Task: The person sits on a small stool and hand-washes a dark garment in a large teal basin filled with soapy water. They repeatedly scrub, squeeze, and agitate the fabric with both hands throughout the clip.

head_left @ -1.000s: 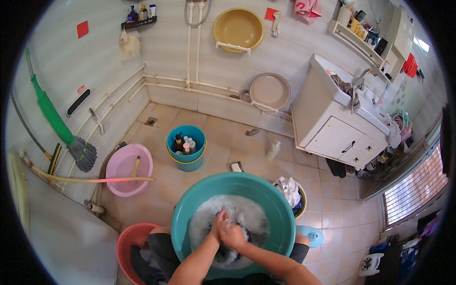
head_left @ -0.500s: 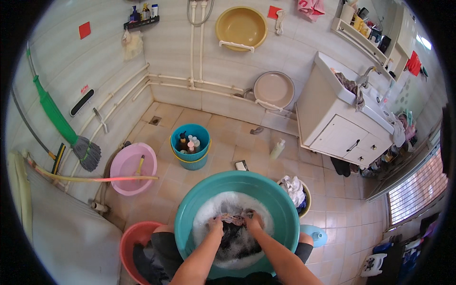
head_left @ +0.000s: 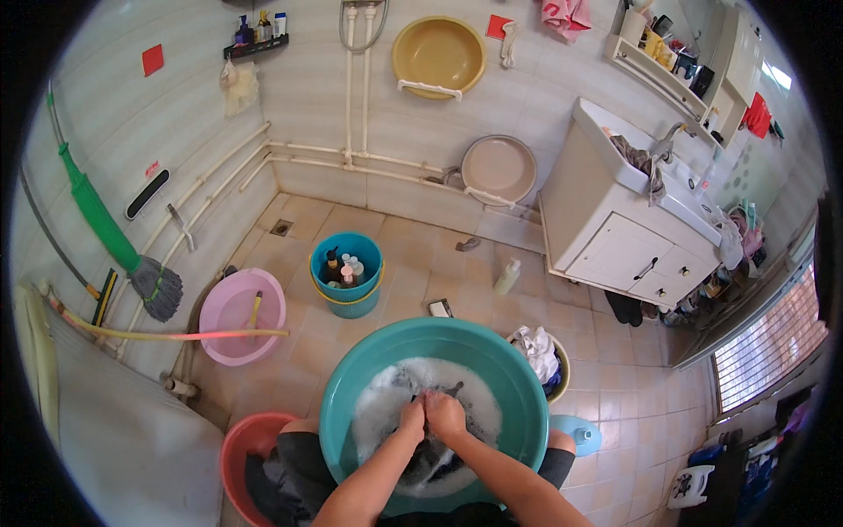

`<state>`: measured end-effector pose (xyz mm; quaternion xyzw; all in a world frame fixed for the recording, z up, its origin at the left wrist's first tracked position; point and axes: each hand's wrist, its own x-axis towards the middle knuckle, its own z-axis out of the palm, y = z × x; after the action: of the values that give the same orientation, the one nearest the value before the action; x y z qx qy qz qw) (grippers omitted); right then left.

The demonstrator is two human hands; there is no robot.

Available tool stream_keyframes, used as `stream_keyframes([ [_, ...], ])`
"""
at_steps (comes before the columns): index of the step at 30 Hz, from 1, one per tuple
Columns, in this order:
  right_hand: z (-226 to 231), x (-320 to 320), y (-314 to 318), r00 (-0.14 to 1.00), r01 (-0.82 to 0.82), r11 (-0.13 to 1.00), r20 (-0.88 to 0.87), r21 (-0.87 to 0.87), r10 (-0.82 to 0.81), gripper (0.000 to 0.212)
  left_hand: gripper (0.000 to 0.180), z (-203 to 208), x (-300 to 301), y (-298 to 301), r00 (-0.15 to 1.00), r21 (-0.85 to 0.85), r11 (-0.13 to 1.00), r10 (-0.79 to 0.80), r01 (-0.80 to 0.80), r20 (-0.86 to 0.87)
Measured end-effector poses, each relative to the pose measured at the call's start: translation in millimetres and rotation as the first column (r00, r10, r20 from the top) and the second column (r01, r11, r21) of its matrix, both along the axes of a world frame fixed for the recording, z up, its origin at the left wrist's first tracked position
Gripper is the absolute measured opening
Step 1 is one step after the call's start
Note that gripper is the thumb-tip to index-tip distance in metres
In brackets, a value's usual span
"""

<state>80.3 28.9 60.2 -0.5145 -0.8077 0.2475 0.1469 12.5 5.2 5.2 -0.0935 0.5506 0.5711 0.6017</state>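
Left hand [head_left: 413,419]: one, fingers curled closed around dark cloth [head_left: 426,465], tips hidden, touching the right hand [head_left: 446,416].
Right hand's fingers: curled equally tight, on the same cloth.
Dark cloth: one bunch visible, partly under foam [head_left: 481,404], mid-tub, spreading toward the near edge.
Green tub [head_left: 338,400]: one.
Red basin [head_left: 232,443]: one, beside the tub's left edge, dark clothes [head_left: 266,483] inside.
Blue bucket [head_left: 353,310]: one, beyond the tub's far left edge, at least three bottles [head_left: 348,276] inside.
Blue jug [head_left: 580,434]: one, near the tub's right edge.
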Motion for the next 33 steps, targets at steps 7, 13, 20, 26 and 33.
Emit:
stream_keyframes([
  [7, -20, 5, -29, 0.988, -0.082, 0.997, -0.134, 0.002, 0.081, 0.032, 0.041, -16, -13, 1, 0.996, -0.091, 0.992, -0.08, 0.083, 0.034],
  [13, -32, 35, 17, 0.966, 0.187, 0.916, -0.105, -0.354, -0.237, 0.039, 0.063, -1, -19, -3, 0.97, -0.09, 0.995, 0.018, -0.041, -0.242],
  [20, -118, 47, 22, 0.912, 0.292, 0.852, -0.143, -0.435, -0.385, 0.039, 0.066, -30, -24, -3, 0.917, -0.479, 0.874, -0.257, 0.085, -0.306],
  [26, 21, -7, -50, 0.974, -0.022, 0.967, -0.222, -0.254, -0.036, 0.024, 0.05, -62, -24, -8, 0.957, 0.145, 0.989, -0.007, -0.037, 0.291],
  [33, -23, 0, -4, 0.997, 0.079, 0.996, 0.02, 0.038, -0.08, 0.031, 0.051, -15, -12, -5, 0.998, 0.066, 0.996, -0.056, 0.057, -0.023],
])
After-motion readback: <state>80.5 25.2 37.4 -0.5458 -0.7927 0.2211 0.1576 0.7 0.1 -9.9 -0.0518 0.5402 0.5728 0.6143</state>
